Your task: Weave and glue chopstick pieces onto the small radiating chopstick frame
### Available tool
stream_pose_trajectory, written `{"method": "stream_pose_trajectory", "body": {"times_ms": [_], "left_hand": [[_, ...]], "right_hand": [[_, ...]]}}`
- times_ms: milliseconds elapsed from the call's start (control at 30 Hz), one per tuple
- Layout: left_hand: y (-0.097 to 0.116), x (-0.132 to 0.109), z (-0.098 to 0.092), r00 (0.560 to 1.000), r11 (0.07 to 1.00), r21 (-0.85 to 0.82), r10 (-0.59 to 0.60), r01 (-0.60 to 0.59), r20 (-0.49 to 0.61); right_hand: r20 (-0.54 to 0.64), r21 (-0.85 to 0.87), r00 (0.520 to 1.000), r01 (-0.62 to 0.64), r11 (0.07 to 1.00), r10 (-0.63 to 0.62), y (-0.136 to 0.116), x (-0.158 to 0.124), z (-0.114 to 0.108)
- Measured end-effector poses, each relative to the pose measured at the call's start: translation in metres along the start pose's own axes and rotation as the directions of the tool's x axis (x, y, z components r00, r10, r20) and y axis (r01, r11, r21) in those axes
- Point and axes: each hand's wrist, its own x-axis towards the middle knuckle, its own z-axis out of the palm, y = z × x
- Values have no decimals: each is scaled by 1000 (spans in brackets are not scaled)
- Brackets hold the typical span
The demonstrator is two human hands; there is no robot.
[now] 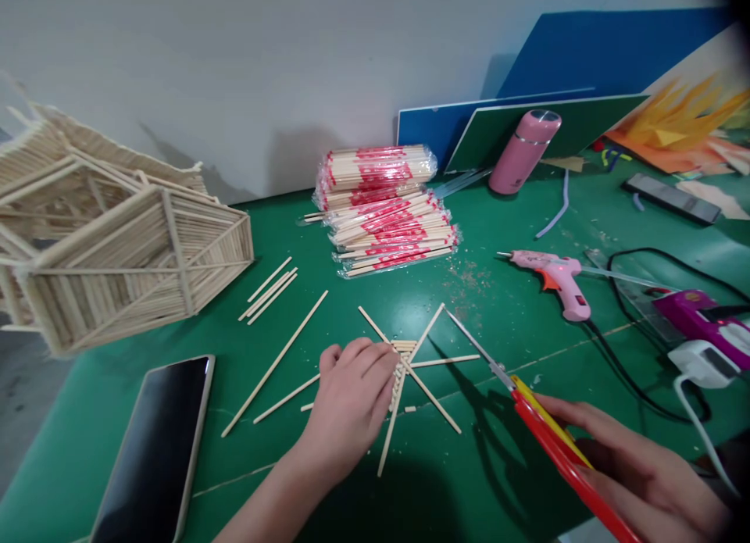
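Observation:
My left hand [350,398] rests with curled fingers on a small glued piece of crossed wooden sticks [410,363] lying on the green table [469,480]. My right hand [644,473] grips red and yellow scissors [527,398], whose blades point up-left toward the stick piece, their tip just right of it. Loose wooden sticks [275,363] lie left of my left hand.
A stick-built house frame [117,246] stands at the far left. A dark phone [152,449] lies at the near left. Wrapped chopstick packs [387,215] sit at the back centre. A pink glue gun [556,277], pink bottle [524,152], cables and boards fill the right.

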Motion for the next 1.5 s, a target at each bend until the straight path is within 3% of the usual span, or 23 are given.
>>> {"method": "stream_pose_trajectory", "body": {"times_ms": [100, 200, 300, 400, 467, 800, 1067, 1267, 1400, 1500], "left_hand": [[2, -1, -5, 982, 988, -119, -119, 102, -144], [5, -1, -12, 927, 887, -392, -332, 244, -176], [8, -1, -17, 871, 665, -659, -490, 351, -30], [13, 1, -19, 846, 468, -781, -514, 414, 140], [18, 4, -21, 836, 411, -793, -505, 450, 213], [24, 19, -21, 801, 321, -775, -472, 545, 368], [26, 20, -30, 805, 362, -749, -459, 555, 375], [12, 17, -39, 830, 401, -775, -486, 489, 273], [-12, 7, -47, 788, 450, -775, -608, 444, 99], [-21, -1, -50, 771, 456, -781, -635, 427, 51]], "right_hand": [[-74, -208, 988, 118, 971, -136, 1, 5, 1], [-95, -497, 944, 229, 837, -315, 5, 10, 1], [-72, -680, 912, 251, 689, -404, 8, 14, 2], [-51, -746, 879, 281, 603, -474, 9, 18, 3], [-48, -762, 853, 305, 571, -519, 9, 20, 4], [19, -813, 748, 398, 425, -663, 5, 24, 1], [23, -817, 759, 389, 426, -651, -3, 24, 1], [9, -803, 780, 379, 461, -626, -1, 24, -1], [-21, -813, 805, 331, 478, -593, 8, 25, -5], [-13, -825, 808, 325, 463, -589, 12, 26, -4]]}}
